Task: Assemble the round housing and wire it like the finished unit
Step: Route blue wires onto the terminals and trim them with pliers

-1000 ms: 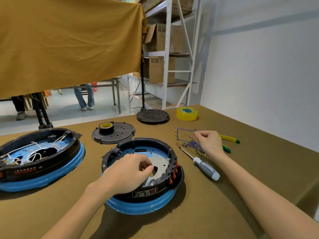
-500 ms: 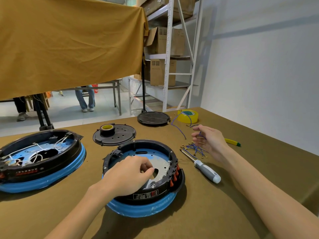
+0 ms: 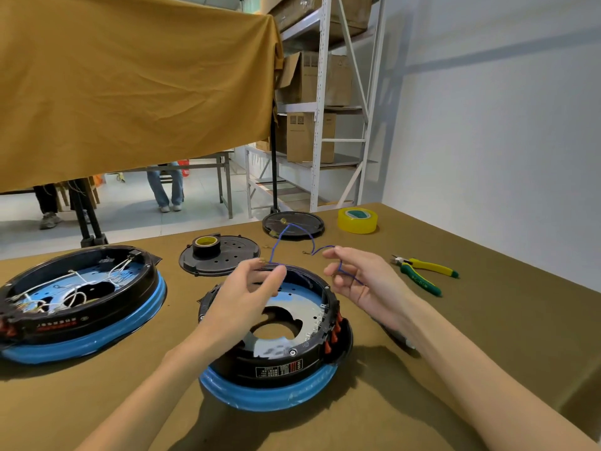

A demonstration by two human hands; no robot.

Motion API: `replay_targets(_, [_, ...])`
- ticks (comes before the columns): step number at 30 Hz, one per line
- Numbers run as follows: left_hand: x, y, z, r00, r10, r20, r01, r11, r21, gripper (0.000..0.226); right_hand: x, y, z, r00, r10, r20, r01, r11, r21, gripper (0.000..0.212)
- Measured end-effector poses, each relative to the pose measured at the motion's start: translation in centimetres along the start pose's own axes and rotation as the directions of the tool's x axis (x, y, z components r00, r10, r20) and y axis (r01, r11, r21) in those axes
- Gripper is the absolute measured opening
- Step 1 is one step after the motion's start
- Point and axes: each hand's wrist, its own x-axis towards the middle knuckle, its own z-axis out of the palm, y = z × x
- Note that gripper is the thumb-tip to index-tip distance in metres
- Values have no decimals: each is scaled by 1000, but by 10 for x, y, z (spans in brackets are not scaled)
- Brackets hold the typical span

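Your table (image 3: 487, 336) is covered in olive-brown material. Near its front edge, about the middle, sits the open round housing (image 3: 276, 362) on its blue ring. The wired unit (image 3: 78, 301) sits by the left edge. Behind the housing lies a black perforated lid (image 3: 234, 258) with a roll of tape (image 3: 206, 245) on it. At the far edge rests a black disc (image 3: 300, 224), with a yellow tape roll (image 3: 357, 220) just beside it. Toward the right edge lie yellow-and-green pliers (image 3: 422, 275).

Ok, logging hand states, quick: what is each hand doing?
Left hand: pinching the blue wire.
Right hand: holding the same wire.
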Motion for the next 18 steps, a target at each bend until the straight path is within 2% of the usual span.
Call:
replay_targets(4, [4,7,-2,976,136,-172,-161,976,-146,19,-6,8,11,996,-16,90,23,997,-73,20])
replay_targets(7, [6,5,-7,960,154,-233,-194,968,-158,20,-7,10,10,993,-31,118,41,995,-87,18])
replay_targets(11, [10,5,-15,964,-85,-250,-18,922,-386,22,-9,9,5,997,-15,80,16,1000,-15,26])
replay_targets(13, [12,5,-18,961,-150,-232,34,898,-439,23,-12,8,4,995,-22,96,25,999,-34,26])
replay_targets(16, [11,4,-17,975,-116,-191,31,917,-399,23,-12,7,8,992,-24,127,27,999,-28,31])
replay_targets(18, [9,5,-15,984,-63,-165,2,939,-345,22,-11,6,12,997,-21,80,22,1000,-14,30])
